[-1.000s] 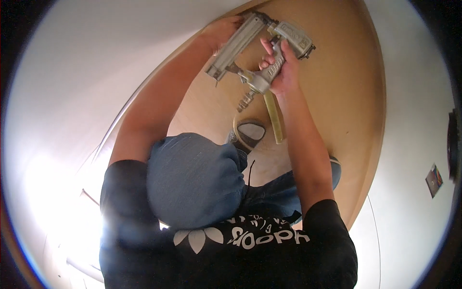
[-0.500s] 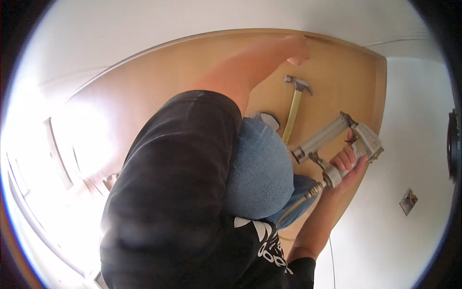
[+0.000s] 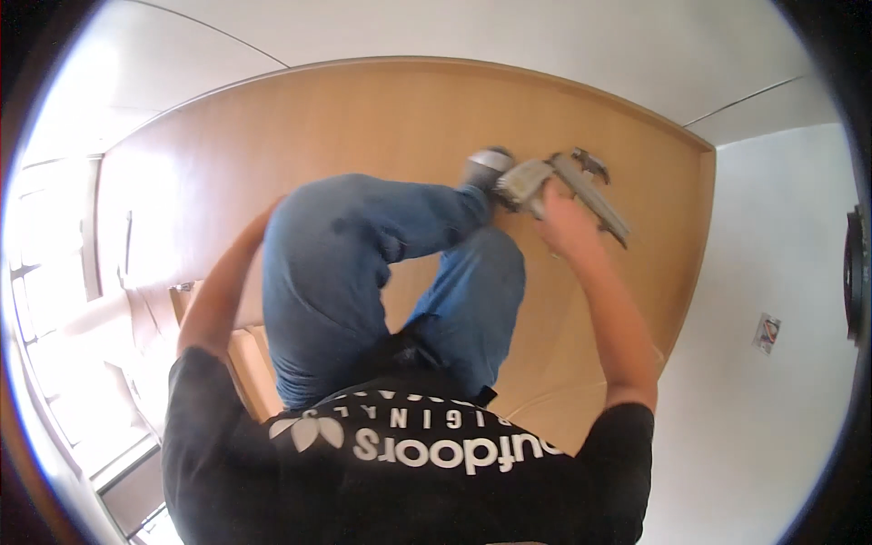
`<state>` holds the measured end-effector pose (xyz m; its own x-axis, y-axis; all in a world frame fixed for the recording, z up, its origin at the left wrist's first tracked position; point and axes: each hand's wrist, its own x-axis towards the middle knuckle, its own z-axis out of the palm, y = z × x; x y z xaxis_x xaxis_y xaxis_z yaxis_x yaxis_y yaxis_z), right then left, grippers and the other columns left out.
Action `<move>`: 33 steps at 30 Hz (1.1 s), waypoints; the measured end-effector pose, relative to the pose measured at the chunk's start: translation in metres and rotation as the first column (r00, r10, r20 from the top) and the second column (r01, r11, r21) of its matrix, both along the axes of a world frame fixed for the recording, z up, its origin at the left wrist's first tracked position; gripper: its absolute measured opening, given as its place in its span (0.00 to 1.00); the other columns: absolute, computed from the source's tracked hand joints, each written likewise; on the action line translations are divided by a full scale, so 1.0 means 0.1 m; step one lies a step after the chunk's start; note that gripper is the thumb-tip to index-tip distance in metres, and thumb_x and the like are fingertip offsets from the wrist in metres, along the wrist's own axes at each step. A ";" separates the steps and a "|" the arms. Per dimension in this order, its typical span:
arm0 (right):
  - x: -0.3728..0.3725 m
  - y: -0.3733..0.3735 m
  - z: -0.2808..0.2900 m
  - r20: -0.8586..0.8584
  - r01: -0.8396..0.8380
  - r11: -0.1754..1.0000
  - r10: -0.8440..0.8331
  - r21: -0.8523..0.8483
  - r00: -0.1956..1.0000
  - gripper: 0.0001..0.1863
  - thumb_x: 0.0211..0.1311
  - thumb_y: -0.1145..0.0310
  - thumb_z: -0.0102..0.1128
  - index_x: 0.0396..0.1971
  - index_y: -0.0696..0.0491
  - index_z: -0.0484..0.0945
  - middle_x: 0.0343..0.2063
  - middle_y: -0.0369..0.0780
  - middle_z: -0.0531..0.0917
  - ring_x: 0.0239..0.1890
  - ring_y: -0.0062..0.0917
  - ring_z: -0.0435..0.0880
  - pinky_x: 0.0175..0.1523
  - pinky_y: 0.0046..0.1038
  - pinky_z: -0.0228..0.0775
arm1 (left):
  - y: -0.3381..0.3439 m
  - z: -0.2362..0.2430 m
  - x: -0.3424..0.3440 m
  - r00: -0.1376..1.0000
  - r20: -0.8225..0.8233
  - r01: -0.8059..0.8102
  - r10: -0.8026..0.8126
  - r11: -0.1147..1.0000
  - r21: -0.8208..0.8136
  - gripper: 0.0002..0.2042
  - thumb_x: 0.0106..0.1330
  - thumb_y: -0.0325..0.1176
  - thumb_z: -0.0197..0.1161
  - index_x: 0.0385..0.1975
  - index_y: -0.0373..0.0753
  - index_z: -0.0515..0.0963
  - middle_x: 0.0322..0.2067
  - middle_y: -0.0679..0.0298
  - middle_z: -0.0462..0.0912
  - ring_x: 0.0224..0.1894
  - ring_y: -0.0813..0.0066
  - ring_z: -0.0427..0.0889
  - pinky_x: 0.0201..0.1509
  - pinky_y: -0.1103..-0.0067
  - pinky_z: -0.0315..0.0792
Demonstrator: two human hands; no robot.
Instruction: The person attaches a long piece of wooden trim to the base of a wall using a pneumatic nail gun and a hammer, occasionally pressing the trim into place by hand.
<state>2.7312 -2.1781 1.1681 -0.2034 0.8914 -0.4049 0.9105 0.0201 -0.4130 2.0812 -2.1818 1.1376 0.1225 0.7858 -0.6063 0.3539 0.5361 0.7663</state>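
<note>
My right hand (image 3: 561, 222) holds a grey metal nail gun (image 3: 527, 186) low over the wooden panel (image 3: 363, 113), right of my shoe (image 3: 488, 168); the gun is slightly blurred. Behind its long magazine, a hammer's head (image 3: 591, 163) shows, with the rest mostly hidden. My left forearm (image 3: 232, 282) reaches up along the outside of my bent left leg (image 3: 327, 272), and the hand there is hidden behind the knee. Both of my jeans-covered legs are bent on the panel.
The panel has a raised lip (image 3: 706, 200) against white walls. A square wall opening (image 3: 766, 333) with wires is at the right, a dark object (image 3: 852, 272) beyond it. Bright window frames (image 3: 36, 291) fill the left. Pale boards (image 3: 250, 363) lie left of my legs.
My left hand has left the panel's far edge and dropped behind my left knee. My right hand has carried the nail gun up and inward, over the hammer. More of my legs shows.
</note>
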 end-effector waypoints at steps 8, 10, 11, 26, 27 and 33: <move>-1.20 0.59 -0.83 -0.012 -0.096 0.994 0.097 0.056 0.995 0.40 0.61 0.66 0.64 0.70 0.64 0.60 0.38 0.55 0.87 0.39 0.49 0.89 0.43 0.48 0.82 | 1.69 1.06 0.12 0.859 -0.483 0.303 -0.172 0.930 0.208 0.15 0.71 0.34 0.63 0.51 0.29 0.80 0.42 0.59 0.86 0.43 0.72 0.83 0.51 0.75 0.78; -1.31 0.63 -1.10 0.058 -0.134 0.986 0.140 -0.097 0.988 0.40 0.63 0.63 0.64 0.72 0.61 0.59 0.38 0.54 0.87 0.38 0.48 0.89 0.41 0.48 0.83 | 2.06 0.48 0.46 0.867 -0.435 0.346 -0.244 0.922 0.173 0.15 0.72 0.34 0.63 0.51 0.30 0.80 0.44 0.58 0.86 0.45 0.72 0.83 0.51 0.75 0.78; -1.40 0.63 -1.28 0.041 -0.140 0.983 0.146 -0.116 0.989 0.40 0.63 0.63 0.64 0.72 0.61 0.59 0.38 0.54 0.87 0.38 0.48 0.89 0.41 0.48 0.83 | 2.28 0.12 0.53 0.877 -0.389 0.371 -0.282 0.912 0.175 0.15 0.72 0.35 0.63 0.51 0.30 0.81 0.44 0.57 0.86 0.45 0.71 0.83 0.51 0.74 0.78; -1.01 0.99 -1.48 -0.016 0.112 0.979 -0.111 0.170 0.994 0.36 0.62 0.54 0.69 0.64 0.57 0.70 0.57 0.53 0.78 0.59 0.48 0.78 0.64 0.49 0.69 | 3.66 -2.06 2.15 0.927 0.266 -0.195 0.266 0.944 -0.265 0.28 0.78 0.56 0.55 0.59 0.35 0.75 0.55 0.61 0.81 0.55 0.70 0.82 0.56 0.73 0.76; -0.87 1.02 -1.47 0.037 0.261 0.943 -0.274 0.206 0.961 0.34 0.63 0.56 0.68 0.63 0.59 0.70 0.58 0.56 0.76 0.59 0.51 0.77 0.64 0.50 0.69 | 3.69 -2.08 2.08 0.931 0.246 -0.207 0.268 0.947 -0.247 0.28 0.78 0.56 0.55 0.59 0.34 0.75 0.54 0.60 0.81 0.54 0.70 0.82 0.56 0.73 0.76; 0.98 0.33 -2.04 0.422 0.338 0.758 -0.609 0.558 0.671 0.33 0.67 0.55 0.65 0.64 0.61 0.71 0.62 0.60 0.74 0.64 0.57 0.73 0.68 0.50 0.66 | 3.77 -2.16 2.28 0.945 0.191 -0.238 0.267 0.957 -0.164 0.32 0.77 0.59 0.53 0.59 0.32 0.75 0.53 0.58 0.84 0.54 0.67 0.83 0.58 0.70 0.75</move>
